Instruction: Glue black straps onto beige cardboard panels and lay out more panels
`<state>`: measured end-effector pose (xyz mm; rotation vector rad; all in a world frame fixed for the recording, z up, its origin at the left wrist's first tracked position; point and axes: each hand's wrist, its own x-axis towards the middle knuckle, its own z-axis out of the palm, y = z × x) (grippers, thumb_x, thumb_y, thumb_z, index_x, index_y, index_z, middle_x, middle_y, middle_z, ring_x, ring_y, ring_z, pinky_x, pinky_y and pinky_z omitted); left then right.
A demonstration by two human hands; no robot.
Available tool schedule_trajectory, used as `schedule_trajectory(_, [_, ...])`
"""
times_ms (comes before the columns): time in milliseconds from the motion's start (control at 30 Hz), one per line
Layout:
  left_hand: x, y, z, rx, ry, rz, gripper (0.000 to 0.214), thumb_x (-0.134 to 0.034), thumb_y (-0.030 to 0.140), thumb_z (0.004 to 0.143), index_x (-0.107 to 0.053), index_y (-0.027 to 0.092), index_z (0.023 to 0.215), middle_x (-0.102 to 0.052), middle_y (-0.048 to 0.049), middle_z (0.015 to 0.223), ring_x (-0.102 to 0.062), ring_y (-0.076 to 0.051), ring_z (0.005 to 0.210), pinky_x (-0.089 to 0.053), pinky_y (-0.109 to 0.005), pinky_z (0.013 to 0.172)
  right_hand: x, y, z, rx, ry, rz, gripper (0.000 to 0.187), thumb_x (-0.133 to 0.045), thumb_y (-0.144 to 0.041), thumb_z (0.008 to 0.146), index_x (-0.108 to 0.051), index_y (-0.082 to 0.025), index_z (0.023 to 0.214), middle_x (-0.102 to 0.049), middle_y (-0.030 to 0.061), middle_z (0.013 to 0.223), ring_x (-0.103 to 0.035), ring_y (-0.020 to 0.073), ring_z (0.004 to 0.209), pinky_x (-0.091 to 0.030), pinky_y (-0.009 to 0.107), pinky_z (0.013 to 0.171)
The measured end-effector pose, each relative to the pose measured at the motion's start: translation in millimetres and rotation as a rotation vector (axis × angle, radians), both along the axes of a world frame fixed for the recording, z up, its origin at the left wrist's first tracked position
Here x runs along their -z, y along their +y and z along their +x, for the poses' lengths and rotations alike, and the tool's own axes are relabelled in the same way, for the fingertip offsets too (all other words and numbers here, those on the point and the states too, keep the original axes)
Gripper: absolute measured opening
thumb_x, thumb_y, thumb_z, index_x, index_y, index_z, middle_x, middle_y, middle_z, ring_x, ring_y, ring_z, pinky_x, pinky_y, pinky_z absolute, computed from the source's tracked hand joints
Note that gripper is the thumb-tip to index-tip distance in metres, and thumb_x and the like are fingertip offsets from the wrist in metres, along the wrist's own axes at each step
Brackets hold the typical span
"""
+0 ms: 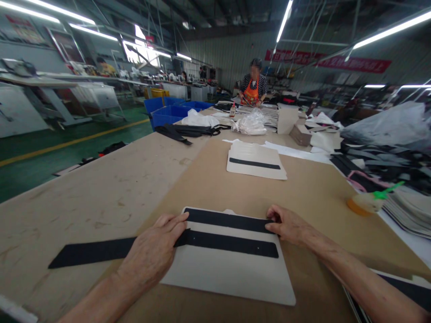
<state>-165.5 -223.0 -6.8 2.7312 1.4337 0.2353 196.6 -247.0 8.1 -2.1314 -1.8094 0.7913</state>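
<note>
Corner pile (404, 287): black-banded pieces at the near right, under the right forearm; a dropped elbow could knock them askew.
Board (229, 278): lies flat on the brown paper (202, 179), between the left hand (155, 244) and the right hand (286, 224); little else seems to hold it, so an uneven pull could turn it.
Loose strip (94, 253): runs from under the left hand out over the table (134, 179); snagged by the wrist, it could drag things sideways. Whether it joins the lower strip is hidden.
Lower strip (232, 244): crosses the board, its left end beside the left hand; a sliding palm could shift it.
Left-hand grip: fingers together, tips on the left end of the top strip (229, 220); whether they also pinch the loose strip, I cannot tell.
Right-hand grip: thumb and finger pinched on the top strip's right end; pulling harder there than the left hand presses could set the strip crooked or wrinkled.
Bottle (365, 204): leans over at the right, green spout up, amber liquid inside; a sweeping right arm could tip it, and a leak could stain the paper.
Far board (252, 157): beyond the first, with one dark strip; a careless reach could push it away.
Co-worker (254, 87): in an orange apron at the far end; a bump there could jog the table, if it is all one surface.
</note>
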Motion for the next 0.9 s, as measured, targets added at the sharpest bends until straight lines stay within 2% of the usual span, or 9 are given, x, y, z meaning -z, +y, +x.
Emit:
schedule_trajectory(400, [4.7, 2.2, -2.0, -0.004, -0.005, -0.005, 0.058, -0.039, -0.003, 0.073, -0.062, 0.022, 0.12, -0.055, 0.0002, 0.141, -0.048, -0.021, 0.126, -0.044, -0.039, 0.107, 0.2, -1.6, -0.3, 0.022, 0.05, -0.006, 0.014, -0.062, -0.015, 0.076, -0.049, -0.02, 0.078, -0.05, -0.0041, 0.069, -0.045, 0.0112, 0.061, -0.033, 0.025, 0.057])
schedule_trajectory(567, [2.5, 0.9, -1.2, -0.012, 0.015, -0.016, 0.057, -0.038, -0.002, 0.074, -0.061, 0.022, 0.12, -0.054, 0.0002, 0.142, -0.048, -0.021, 0.126, -0.044, -0.04, 0.106, -0.1, 0.3, -1.0, 0.003, 0.019, -0.01, 0.017, -0.063, -0.012, 0.074, -0.048, -0.02, 0.079, -0.05, -0.0035, 0.07, -0.046, 0.012, 0.065, -0.034, 0.026, 0.06])
schedule_trajectory(733, [1.6, 0.6, -0.2, -0.017, 0.029, -0.008, 0.057, -0.038, -0.003, 0.071, -0.062, 0.02, 0.118, -0.054, -0.0011, 0.142, -0.049, -0.022, 0.125, -0.044, -0.04, 0.106, -1.4, -2.3, -1.9, 0.012, -0.008, 0.031, 0.019, -0.064, -0.015, 0.075, -0.047, -0.02, 0.08, -0.053, -0.0019, 0.074, -0.048, 0.0135, 0.069, -0.037, 0.026, 0.064])
schedule_trajectory(900, [4.0, 0.3, -1.0, -0.017, 0.006, 0.004, 0.056, -0.036, -0.003, 0.074, -0.061, 0.02, 0.118, -0.054, -0.001, 0.142, -0.048, -0.02, 0.125, -0.044, -0.036, 0.106, -2.5, -5.6, -4.2, -0.011, -0.09, 0.034, 0.009, -0.064, -0.017, 0.078, -0.055, -0.019, 0.077, -0.061, 0.0026, 0.082, -0.053, 0.0151, 0.076, -0.039, 0.026, 0.068])
